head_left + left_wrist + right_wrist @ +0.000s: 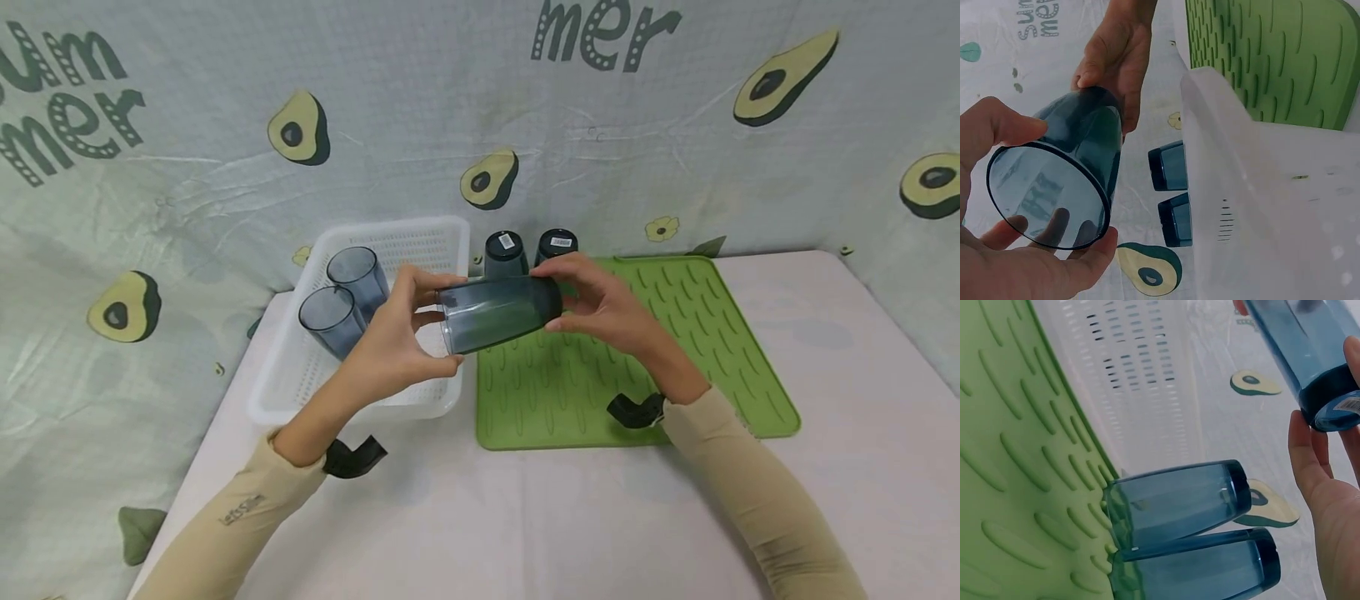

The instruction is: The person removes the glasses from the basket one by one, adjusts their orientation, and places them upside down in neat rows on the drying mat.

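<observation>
A blue-grey clear drinking glass (498, 310) lies sideways in the air between both hands, above the basket's right edge and the mat. My left hand (397, 337) grips its open rim, thumb on one side and fingers on the other. At the thick dark base, my right hand (607, 307) holds it between thumb and fingers. The left wrist view looks into the glass's mouth (1050, 197). In the right wrist view a barcode label (1350, 405) shows on its base. Two similar glasses (1179, 500) stand upside down at the green mat's (637, 367) back edge.
On the left a white perforated basket (262, 383) holds two more glasses (352, 271), mouths up and leaning. The green ridged mat lies to its right on a pale tablecloth (480, 517). Behind the table hangs an avocado-print cloth (405, 100).
</observation>
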`<control>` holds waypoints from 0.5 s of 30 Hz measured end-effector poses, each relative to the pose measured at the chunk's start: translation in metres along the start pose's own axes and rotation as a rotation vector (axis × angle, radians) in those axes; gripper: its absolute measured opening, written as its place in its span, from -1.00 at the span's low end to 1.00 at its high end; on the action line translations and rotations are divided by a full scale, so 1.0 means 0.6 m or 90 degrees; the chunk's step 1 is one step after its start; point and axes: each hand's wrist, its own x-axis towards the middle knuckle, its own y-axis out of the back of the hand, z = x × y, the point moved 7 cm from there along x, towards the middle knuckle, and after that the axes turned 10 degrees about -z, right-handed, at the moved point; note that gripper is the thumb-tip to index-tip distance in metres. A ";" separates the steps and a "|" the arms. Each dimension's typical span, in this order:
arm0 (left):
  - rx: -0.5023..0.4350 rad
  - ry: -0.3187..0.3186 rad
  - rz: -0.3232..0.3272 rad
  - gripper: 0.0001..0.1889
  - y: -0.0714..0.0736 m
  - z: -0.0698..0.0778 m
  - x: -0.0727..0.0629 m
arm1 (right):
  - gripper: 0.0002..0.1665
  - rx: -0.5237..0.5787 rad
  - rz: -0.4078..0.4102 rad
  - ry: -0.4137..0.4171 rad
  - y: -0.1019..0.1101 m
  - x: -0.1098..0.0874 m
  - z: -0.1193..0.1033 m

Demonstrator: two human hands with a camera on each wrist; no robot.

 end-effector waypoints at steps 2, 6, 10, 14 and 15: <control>0.007 0.002 0.001 -0.22 -0.001 -0.001 0.000 | -0.29 -0.001 0.002 -0.003 -0.001 0.000 0.000; -0.012 -0.005 0.017 -0.26 0.001 -0.001 0.000 | -0.28 0.049 0.036 -0.013 0.002 0.001 0.003; -0.052 -0.004 0.033 -0.28 0.002 -0.003 0.002 | -0.24 0.125 0.093 -0.026 0.006 0.003 0.008; -0.057 0.015 0.044 -0.25 -0.001 -0.007 0.002 | -0.26 0.185 0.119 -0.030 0.003 0.005 0.013; -0.047 0.022 0.044 -0.24 -0.002 -0.007 0.002 | -0.27 0.198 0.121 -0.029 0.002 0.006 0.014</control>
